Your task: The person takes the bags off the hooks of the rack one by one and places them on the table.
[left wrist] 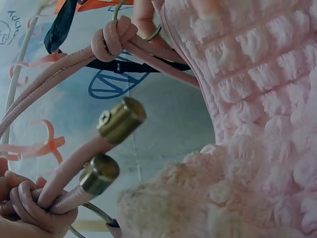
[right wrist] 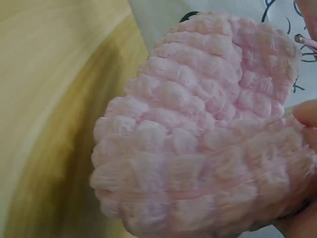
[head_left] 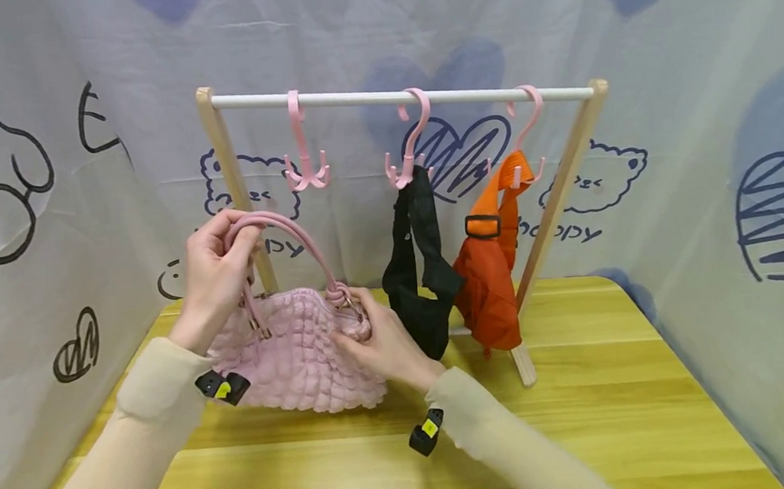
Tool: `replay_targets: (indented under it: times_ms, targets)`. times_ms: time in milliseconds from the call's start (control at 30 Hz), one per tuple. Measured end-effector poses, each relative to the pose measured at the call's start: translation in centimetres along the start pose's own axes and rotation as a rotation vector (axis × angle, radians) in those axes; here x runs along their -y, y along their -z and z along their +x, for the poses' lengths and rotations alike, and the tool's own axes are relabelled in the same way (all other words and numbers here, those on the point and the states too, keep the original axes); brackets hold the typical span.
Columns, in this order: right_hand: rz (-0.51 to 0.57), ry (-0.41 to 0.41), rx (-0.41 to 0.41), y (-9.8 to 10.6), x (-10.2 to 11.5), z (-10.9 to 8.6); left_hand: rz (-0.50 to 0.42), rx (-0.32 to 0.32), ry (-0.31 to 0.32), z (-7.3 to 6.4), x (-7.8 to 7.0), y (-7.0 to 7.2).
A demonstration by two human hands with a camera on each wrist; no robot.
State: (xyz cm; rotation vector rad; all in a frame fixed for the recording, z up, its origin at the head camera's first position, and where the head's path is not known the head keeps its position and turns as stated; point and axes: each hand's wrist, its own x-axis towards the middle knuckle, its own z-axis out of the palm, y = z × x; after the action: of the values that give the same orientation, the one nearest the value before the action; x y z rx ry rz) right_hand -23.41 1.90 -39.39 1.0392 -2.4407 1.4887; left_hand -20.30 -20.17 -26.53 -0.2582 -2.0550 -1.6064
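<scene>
A pink puffy quilted handbag (head_left: 297,359) is held up in front of the rack, its lower edge near the table. My left hand (head_left: 217,270) grips the bag's pink cord handle (head_left: 294,233) at its left side. With thumb and fingers, my right hand (head_left: 386,341) pinches the bag's upper right corner beside the handle knot (head_left: 337,293). Close up in the left wrist view are two brass-coloured cord ends (left wrist: 123,119) and the knot (left wrist: 113,39). The right wrist view shows the puffy side of the bag (right wrist: 173,148), with a thumb at its right edge.
Behind the bag stands a wooden rack with a white bar (head_left: 353,99). Three pink hooks hang there: the left hook (head_left: 303,148) bears nothing, a black bag (head_left: 425,272) hangs from the middle, an orange bag (head_left: 494,267) from the right. Beneath is a wood-grain table (head_left: 618,395).
</scene>
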Motion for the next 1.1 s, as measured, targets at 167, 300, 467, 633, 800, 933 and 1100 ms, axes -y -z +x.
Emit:
replay_targets:
  times_ms: [167, 300, 467, 633, 800, 933, 1100]
  targets:
    - [0.059, -0.005, -0.044, -0.7, -0.5, -0.7, 0.020, 0.010, 0.027, -0.4, 0.4, 0.5]
    - [0.131, -0.016, -0.111, -1.0, -0.6, -0.8, 0.069, 0.015, 0.015, -0.6, 1.0, 1.1]
    - [0.254, -0.027, -0.211, -1.2, -0.4, -0.9, 0.167, 0.036, 0.014, -1.1, 2.2, 2.6]
    - [0.342, -0.034, -0.265, -1.1, 0.1, -0.8, 0.254, 0.112, 0.016, -2.7, 3.5, 4.4]
    - [0.398, -0.082, -0.297, -0.8, 0.4, -0.6, 0.283, 0.225, -0.002, -4.2, 4.8, 5.9]
    - [0.452, -0.126, -0.301, -0.8, 0.7, -0.6, 0.337, 0.309, -0.041, -5.1, 5.7, 6.7]
    - [0.504, -0.136, -0.286, -0.8, 1.3, -0.6, 0.423, 0.374, -0.058, -6.3, 6.9, 7.2]
